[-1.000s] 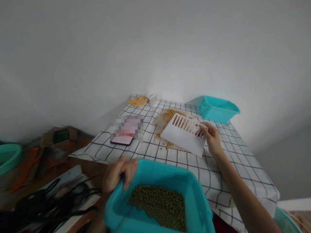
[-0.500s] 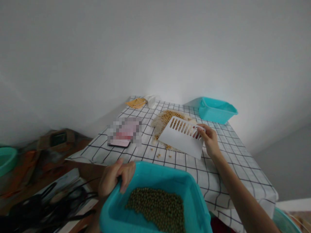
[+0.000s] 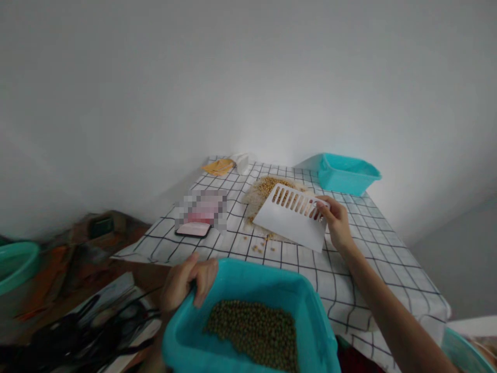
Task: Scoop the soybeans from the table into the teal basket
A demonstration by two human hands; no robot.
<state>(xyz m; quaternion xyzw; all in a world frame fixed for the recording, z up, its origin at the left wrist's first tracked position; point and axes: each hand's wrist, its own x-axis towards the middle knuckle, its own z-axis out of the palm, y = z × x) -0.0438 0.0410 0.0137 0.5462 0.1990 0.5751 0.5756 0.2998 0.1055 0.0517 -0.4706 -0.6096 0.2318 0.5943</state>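
My left hand (image 3: 194,280) is closed over the left rim of a turquoise plastic basin (image 3: 264,274). Small round greenish-brown beans (image 3: 256,329) cover part of the basin's floor. My right hand (image 3: 334,220) grips the right end of a white slotted scraper (image 3: 291,220), thumb on top, above the table. Behind the scraper lies a heap of yellow beans (image 3: 274,185) on a clear plastic sheet or bag; the scraper hides part of it. A few loose beans (image 3: 258,249) lie on the cloth between scraper and basin.
A checked cloth (image 3: 373,254) covers the table. A second turquoise basin (image 3: 341,181) stands at the back right. A phone (image 3: 194,229), partly pixelated, lies on the left; a yellow packet (image 3: 219,167) is at the back. Cables (image 3: 128,316) and a green tub (image 3: 17,264) are below left.
The view has shifted slightly. The scraper appears slightly raised in my right hand, and a few more loose beans show in front of it. My left hand keeps its hold on the basin.
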